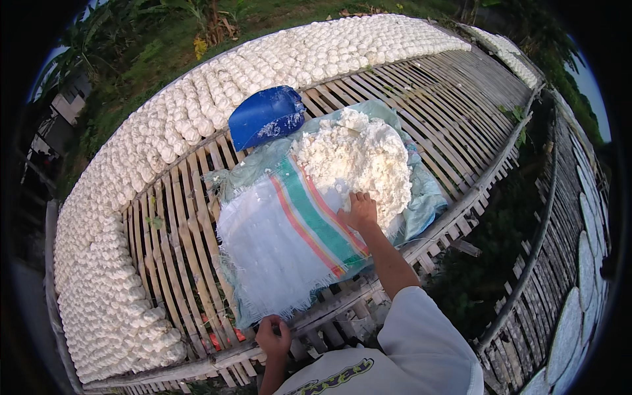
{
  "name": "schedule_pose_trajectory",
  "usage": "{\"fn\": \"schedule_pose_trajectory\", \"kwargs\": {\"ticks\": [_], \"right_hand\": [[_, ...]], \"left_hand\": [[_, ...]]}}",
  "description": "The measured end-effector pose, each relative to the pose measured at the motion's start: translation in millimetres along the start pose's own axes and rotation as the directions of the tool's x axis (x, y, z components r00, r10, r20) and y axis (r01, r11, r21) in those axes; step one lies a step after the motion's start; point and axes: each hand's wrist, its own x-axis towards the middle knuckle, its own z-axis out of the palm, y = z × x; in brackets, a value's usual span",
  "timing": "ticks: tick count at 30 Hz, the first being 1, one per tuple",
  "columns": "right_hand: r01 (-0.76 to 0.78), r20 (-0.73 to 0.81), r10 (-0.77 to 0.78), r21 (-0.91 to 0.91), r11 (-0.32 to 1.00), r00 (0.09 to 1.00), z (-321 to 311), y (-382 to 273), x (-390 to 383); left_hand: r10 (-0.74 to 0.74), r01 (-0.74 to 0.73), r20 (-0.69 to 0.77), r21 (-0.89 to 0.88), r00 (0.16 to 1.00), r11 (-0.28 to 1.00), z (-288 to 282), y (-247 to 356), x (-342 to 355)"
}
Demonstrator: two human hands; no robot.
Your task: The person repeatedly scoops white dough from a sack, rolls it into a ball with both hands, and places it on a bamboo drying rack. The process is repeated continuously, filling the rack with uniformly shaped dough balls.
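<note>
"How should you work this white, crumbly, rounded heap [355,155]?"

"Softly, I think, from its near rim, so little spills onto the white rectangular woven-plastic sheet [266,230] with green stripe. My right hand [361,212] has bent fingers at this rim; my left hand [273,336] has curled fingers near the sheet's fringe. Whether either grips, I cannot say."

"Its direction?"

"It lies beside the sheet's striped end, roundish, without clear long axis or pointing end."

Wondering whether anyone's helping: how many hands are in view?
2: the left hand by the near edge of the slatted rack, the right hand at the white crumbly heap. No others show.
</note>
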Motion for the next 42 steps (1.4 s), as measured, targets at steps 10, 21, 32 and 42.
{"fn": "schedule_pose_trajectory", "kwargs": {"ticks": [10,21,32,42], "right_hand": [[0.123,-0.456,-0.024,0.187,0.975,0.889,9.1,49.1,15.0],[0.216,-0.104,-0.209,0.061,0.975,0.972,14.4,-0.5,-52.8],[0.291,-0.361,0.267,0.919,0.267,0.894,-13.3,34.8,3.1],[0.148,0.045,-0.145,-0.069,0.987,0.988,15.3,-18.6,-52.7]], "left_hand": [[0.013,-0.013,0.000,-0.005,1.000,1.000,-1.9,2.4,0.7],[0.038,-0.038,-0.011,0.048,0.999,0.998,-1.9,3.4,-0.7],[-0.010,0.012,-0.025,0.063,1.000,0.998,-2.5,4.0,-2.7],[-0.022,0.027,-0.057,0.091,0.998,0.995,-0.5,4.0,0.0]]}}
